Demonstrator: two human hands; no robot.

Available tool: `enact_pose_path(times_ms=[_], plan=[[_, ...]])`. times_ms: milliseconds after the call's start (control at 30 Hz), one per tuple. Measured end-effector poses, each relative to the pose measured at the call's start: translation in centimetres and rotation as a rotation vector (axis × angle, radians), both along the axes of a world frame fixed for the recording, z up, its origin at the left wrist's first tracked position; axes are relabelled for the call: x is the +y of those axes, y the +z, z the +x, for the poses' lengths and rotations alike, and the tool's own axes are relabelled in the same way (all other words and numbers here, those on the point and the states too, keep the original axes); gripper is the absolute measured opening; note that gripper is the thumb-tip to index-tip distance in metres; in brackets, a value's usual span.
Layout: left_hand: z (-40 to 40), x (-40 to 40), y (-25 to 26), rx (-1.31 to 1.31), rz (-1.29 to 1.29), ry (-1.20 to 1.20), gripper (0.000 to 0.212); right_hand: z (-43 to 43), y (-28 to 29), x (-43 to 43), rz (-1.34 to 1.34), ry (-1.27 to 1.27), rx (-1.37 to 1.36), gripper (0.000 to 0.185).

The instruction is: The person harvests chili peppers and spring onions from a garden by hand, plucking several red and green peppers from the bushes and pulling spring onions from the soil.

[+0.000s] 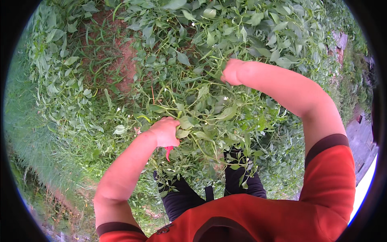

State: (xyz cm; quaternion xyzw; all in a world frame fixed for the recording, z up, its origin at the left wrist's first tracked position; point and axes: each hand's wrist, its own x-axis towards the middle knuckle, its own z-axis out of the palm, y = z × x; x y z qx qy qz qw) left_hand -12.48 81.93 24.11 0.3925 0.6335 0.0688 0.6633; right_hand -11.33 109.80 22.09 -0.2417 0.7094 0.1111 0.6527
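Observation:
Leafy green chili pepper plants with small white flowers spread before me. My left hand [165, 131] is at the lower middle, among stems and leaves, with red chili peppers [168, 152] sticking out below its palm; its fingers are curled round them. A slender green chili pepper [144, 118] hangs just beyond that hand, to the left. Higher up and to the right, my right hand [232, 72] reaches into the foliage beside thin stems [216, 62]. Its fingertips are hidden by the hand itself and the leaves, so what they touch cannot be made out.
Reddish bare soil [125, 66] with grass shows between the plants at upper left. Pepper branches [208, 155] lean across my dark trousers [181, 196]. Tall feathery grass [30, 130] stands at the far left, and grey paving [361, 136] lies at the far right.

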Motion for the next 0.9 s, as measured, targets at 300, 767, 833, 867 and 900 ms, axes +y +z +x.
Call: enact_pose_path(times_ms=[300, 767, 833, 867, 900], plan=[[-0.4, 0.9, 0.6, -0.024, -0.062, -0.031, 0.062, 4.0, 2.6, 2.5, -0.043, -0.329, 0.166, 0.026], [0.3, 0.0, -0.1, -0.038, -0.068, 0.024, 0.053, 11.2, 9.3, 7.6, -0.273, -1.976, 0.907, 0.017], [0.5, 0.2, -0.2, -0.015, -0.05, 0.035, 0.05, 7.5, 8.2, 9.0, -0.15, -1.926, 0.867, 0.026], [0.5, 0.2, -0.2, -0.027, -0.064, 0.03, 0.05, 5.1, 7.2, 9.2, -0.284, -1.842, 0.765, 0.03], [0.4, 0.3, -0.3, -0.042, -0.069, 0.024, 0.05, 2.7, 6.5, 9.4, -0.412, -1.757, 0.669, 0.035]])
